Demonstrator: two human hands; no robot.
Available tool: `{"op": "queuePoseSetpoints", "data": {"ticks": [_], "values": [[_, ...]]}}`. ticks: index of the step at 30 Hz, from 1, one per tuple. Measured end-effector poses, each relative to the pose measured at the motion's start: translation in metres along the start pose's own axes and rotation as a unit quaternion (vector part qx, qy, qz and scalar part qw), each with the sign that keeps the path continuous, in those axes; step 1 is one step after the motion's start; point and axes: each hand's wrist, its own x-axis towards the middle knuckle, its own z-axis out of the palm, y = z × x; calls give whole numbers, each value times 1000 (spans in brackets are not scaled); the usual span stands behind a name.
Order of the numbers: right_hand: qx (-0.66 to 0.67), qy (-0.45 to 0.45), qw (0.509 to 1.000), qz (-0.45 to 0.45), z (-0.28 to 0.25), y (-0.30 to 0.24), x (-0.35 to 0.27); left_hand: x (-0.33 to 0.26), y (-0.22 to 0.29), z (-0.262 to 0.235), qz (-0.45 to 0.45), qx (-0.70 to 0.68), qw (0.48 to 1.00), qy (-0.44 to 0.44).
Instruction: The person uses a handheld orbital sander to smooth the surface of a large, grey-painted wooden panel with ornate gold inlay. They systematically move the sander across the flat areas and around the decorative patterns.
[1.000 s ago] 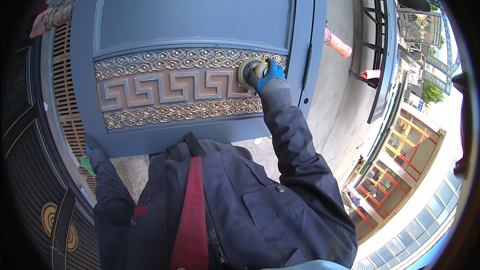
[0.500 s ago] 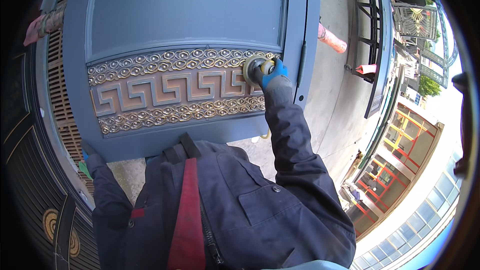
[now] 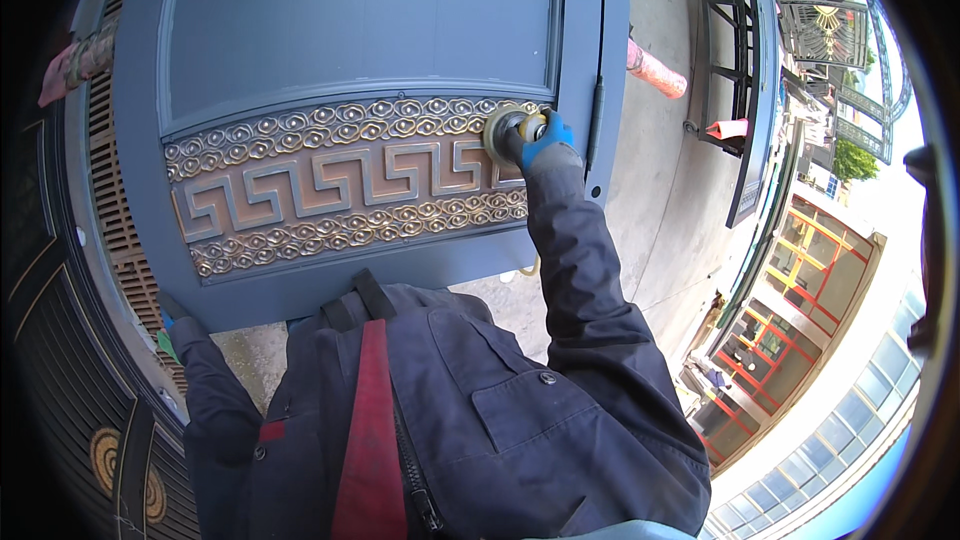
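Right hand [image 3: 540,138] in a blue glove, fingers curled and pinching a round, flat, gold-and-grey polishing pad [image 3: 503,130] against the large blue-grey metal door panel [image 3: 360,20]. The pad sits at the right end of the panel's raised gold-and-copper key-pattern band [image 3: 340,185], touching its upper scroll border, just beside the panel's right edge and the dark hinge [image 3: 598,112].

Left hand [image 3: 172,312] — mostly hidden behind the panel's lower left corner; it seems to steady that corner, but whether the fingers are spread or clamped cannot be told.

Judgement on doing this step well: keep the pad flat on the relief, light pressure, so the raised scrolls get worked evenly and the gold is not cut through. Follow the band's line rather than wander onto the plain blue field above. Near the right edge, keep off the hinge — a snag there could jerk the pad. Hold the lower left corner firm so the panel does not rock.
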Motion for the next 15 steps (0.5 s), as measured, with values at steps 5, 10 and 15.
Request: {"op": "queuePoseSetpoints", "data": {"ticks": [5,10,15], "values": [[22,23,999,-6,2,-11,0,4,1,-5,-10,-11,1000,-20],[-36,-49,998,0,-4,-17,2,3,-2,0,26,23,998,56],[-4,-22,1000,12,-7,-13,3,-5,0,7,-5,-6,998,59]]}}
